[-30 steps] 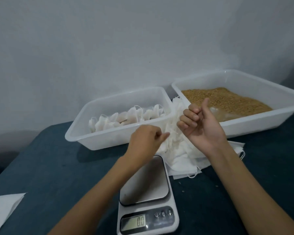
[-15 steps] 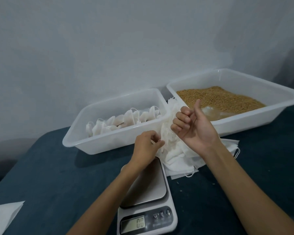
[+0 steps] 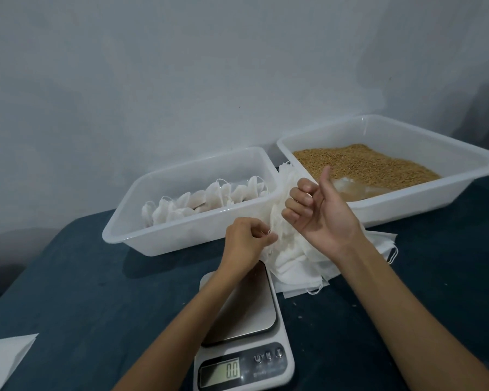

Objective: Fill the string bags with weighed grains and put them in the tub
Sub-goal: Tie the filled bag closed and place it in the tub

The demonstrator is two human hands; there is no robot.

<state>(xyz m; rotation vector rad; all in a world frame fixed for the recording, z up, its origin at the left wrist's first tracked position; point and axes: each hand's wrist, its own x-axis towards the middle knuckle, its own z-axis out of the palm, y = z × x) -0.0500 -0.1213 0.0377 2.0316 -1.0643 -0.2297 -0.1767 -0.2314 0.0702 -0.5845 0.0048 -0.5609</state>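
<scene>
Dark table (image 3: 82, 292): scale (image 3: 243, 348) reads 0.0; left hand (image 3: 244, 244) pinches bag string (image 3: 270, 232); right hand (image 3: 319, 215) curled, empty.

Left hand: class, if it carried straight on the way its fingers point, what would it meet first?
Most likely the pile of empty string bags. The left hand points right and slightly away, its fingertips already pinching at the pile's near edge. The right hand hovers beyond, seemingly higher, though depth is unclear.

Left hand (image 3: 247, 241) pinches a string from the empty bags (image 3: 294, 258) beside the scale (image 3: 244, 334).
</scene>
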